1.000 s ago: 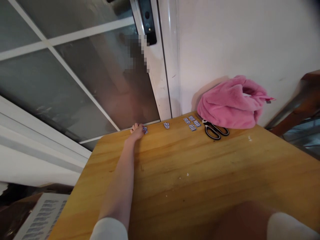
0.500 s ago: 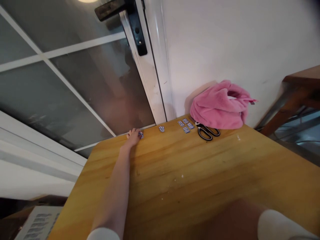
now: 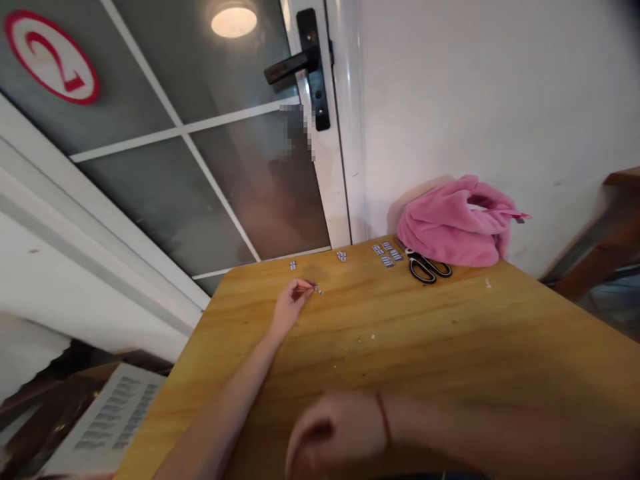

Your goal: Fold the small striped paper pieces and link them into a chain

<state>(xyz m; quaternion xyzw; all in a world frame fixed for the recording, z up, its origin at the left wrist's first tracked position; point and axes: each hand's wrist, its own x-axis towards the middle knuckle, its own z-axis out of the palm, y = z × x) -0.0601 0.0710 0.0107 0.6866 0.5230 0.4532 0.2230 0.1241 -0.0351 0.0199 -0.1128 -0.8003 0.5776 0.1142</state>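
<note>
My left hand [image 3: 293, 300] is raised over the far left part of the wooden table. Its fingertips pinch a small blue-and-white printed paper piece [image 3: 318, 289]. Behind it, a similar piece [image 3: 293, 265] lies near the table's back edge, and a small cluster of pieces [image 3: 341, 256] sits to its right. Several more pieces [image 3: 387, 262] lie beside black-handled scissors [image 3: 429, 268]. Close to the camera, my right hand [image 3: 340, 427] hovers blurred over the table's near part, a red cord at its wrist. Its fingers bend downward; what they hold, if anything, is hidden.
A pink plush cloth bag [image 3: 455, 223] covers the scissors' far end against the white wall. The wooden table [image 3: 440, 347] meets a glazed door with a black handle [image 3: 295, 67]. Printed sheets [image 3: 110, 420] lie below at left. Another wooden table [image 3: 620, 200] stands at right.
My left hand has drawn back from the table's far edge with a paper piece, leaving another there. My right hand has come into view at the bottom. The camera view has shifted left and up.
</note>
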